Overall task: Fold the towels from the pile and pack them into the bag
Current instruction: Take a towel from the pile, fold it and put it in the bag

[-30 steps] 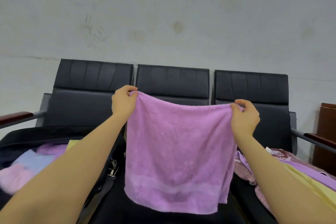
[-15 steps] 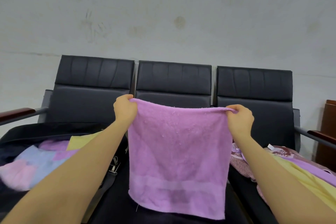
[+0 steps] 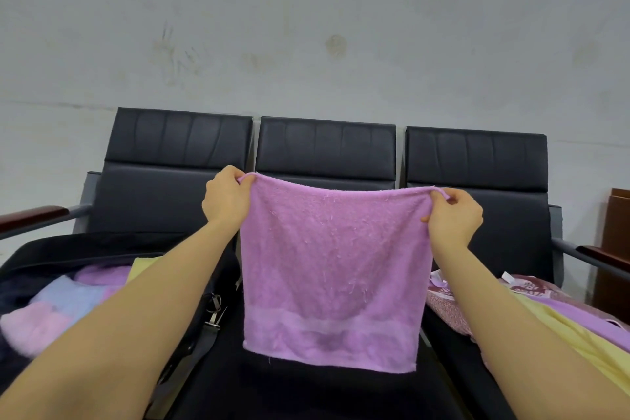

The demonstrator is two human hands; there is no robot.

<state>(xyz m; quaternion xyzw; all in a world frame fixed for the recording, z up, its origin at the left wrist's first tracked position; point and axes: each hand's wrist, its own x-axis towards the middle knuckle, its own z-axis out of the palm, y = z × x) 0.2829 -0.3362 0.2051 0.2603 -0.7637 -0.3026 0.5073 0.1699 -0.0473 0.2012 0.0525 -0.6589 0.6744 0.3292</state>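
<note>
A purple terry towel (image 3: 334, 269) is held up by its two top corners in front of a row of three black padded seats (image 3: 327, 147). The left hand (image 3: 226, 201) is curled around the upper left corner, the right hand (image 3: 455, 218) pinches the upper right corner between thumb and fingers, and the top edge sags slightly between them. The cloth hangs flat as a near-square, its looped pile showing loose threads, with a smoother woven band running across near the lower hem, which is seen above the middle seat cushion.

To the left, an open dark bag (image 3: 68, 249) rests on the seat, with soft folded towels (image 3: 64, 303) in pink, pale blue, lilac and yellow lying inside; a metal clip (image 3: 214, 312) is seen on its strap. To the right, a pile of towels (image 3: 559, 320) in yellow, purple and a maroon print lies on the seat. White tags can be made out on the pile, but no writing on them can be read. The seat backs are stitched in vertical panels, and wooden armrests are fitted at both ends. A pale, stained wall (image 3: 306, 27) fills the background.
</note>
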